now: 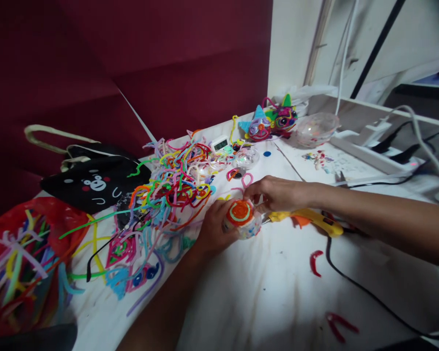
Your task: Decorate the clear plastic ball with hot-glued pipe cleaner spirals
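Note:
My left hand (216,228) is closed around a clear plastic ball (251,228) with coloured bits on it. An orange pipe-cleaner spiral with a pale ring (240,212) covers the side of the ball facing up. My right hand (269,194) has its fingers pinched together at the ball's upper edge; what they pinch is hidden. A pink pipe-cleaner loop (247,180) shows just beyond those fingertips, and I cannot tell whether it is held. Beside the ball, partly under my right forearm, lies a yellow hot glue gun (324,224) with a black cord.
A tangled heap of pipe cleaners (175,170) spreads at left, near a red bag (58,214) and black pouch (95,183). Finished pipe-cleaner fish (259,127), a clear bowl (316,129) and a power strip (376,151) stand behind. Red pieces (315,263) lie at right.

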Demonstrator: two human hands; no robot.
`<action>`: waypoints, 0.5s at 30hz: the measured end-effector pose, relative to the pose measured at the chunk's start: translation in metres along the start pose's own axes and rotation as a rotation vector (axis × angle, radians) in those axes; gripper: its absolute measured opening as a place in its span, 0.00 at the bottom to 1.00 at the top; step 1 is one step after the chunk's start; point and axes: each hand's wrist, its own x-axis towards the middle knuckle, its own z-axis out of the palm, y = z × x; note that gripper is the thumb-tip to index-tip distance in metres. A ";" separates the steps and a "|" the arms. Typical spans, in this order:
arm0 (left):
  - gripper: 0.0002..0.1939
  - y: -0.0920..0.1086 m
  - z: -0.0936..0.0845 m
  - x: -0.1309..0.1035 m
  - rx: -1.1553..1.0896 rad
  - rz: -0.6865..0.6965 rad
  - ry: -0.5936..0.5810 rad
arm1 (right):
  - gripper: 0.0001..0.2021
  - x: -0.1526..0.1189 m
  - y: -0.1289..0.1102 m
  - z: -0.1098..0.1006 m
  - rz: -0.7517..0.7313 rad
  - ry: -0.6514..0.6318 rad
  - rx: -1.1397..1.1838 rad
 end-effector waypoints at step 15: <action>0.32 0.002 0.001 0.001 -0.015 0.008 0.021 | 0.12 0.001 0.000 0.006 -0.010 0.040 0.009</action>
